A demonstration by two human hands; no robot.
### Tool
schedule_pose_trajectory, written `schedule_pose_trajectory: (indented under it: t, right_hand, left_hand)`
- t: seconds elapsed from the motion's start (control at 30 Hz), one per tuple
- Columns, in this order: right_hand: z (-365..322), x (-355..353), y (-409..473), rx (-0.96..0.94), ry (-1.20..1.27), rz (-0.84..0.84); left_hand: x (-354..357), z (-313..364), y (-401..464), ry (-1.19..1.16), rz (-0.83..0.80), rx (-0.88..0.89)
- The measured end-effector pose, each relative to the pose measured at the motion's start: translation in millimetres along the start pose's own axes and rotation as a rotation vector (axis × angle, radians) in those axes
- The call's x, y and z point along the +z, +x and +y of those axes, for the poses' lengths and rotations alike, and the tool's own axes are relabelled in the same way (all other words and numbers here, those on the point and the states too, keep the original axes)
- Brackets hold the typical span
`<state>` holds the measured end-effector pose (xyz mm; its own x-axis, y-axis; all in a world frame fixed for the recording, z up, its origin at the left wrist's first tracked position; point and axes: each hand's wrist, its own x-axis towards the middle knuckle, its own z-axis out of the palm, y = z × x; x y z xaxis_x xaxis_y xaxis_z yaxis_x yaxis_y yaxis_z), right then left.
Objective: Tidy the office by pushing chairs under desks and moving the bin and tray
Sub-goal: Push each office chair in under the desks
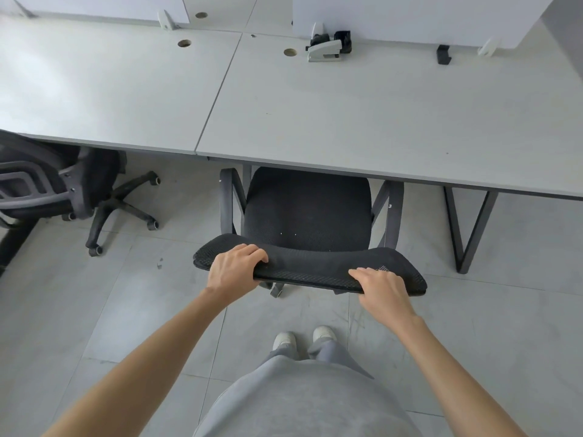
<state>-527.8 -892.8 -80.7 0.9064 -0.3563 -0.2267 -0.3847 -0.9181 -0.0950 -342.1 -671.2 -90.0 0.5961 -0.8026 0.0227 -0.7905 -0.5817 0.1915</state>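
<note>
Both hands grip the top edge of the black mesh office chair's backrest (310, 269): the left hand (235, 268) curls over it toward one end, the right hand (383, 287) toward the other. Ahead of the hands, the seat (307, 206) is partly under the grey table (347, 121), so the chair-pushing step looks under way. The next move likely calls for an even forward push, armrests passing beneath the table edge.

Chair seat (307, 209) front hidden under the desk (347, 121) beyond both hands, second chair (47, 184) far left of the left hand (235, 268) cut off by the edge
</note>
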Motion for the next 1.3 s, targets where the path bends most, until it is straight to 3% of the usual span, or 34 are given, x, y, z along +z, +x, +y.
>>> schedule_pose_trajectory:
  t: [0.17,0.43,0.63,1.03,1.3]
  right_hand:
    - [-23,1,-14,0.009,-0.049,0.050]
    - [-30,9,-28,0.060,0.098,0.199]
    - [-9,15,-27,0.093,0.134,0.261]
    - [94,7,-31,-0.030,0.182,0.200]
    - [111,-1,-29,-0.123,0.195,0.203]
  left_hand:
    - [-7,-13,6,0.025,-0.042,0.056]
    - [-14,-22,34,0.031,-0.118,0.160]
    - [-14,-4,43,0.019,-0.084,0.194]
    - [4,78,31,0.000,-0.023,0.090]
    - [3,92,41,0.010,-0.007,0.003]
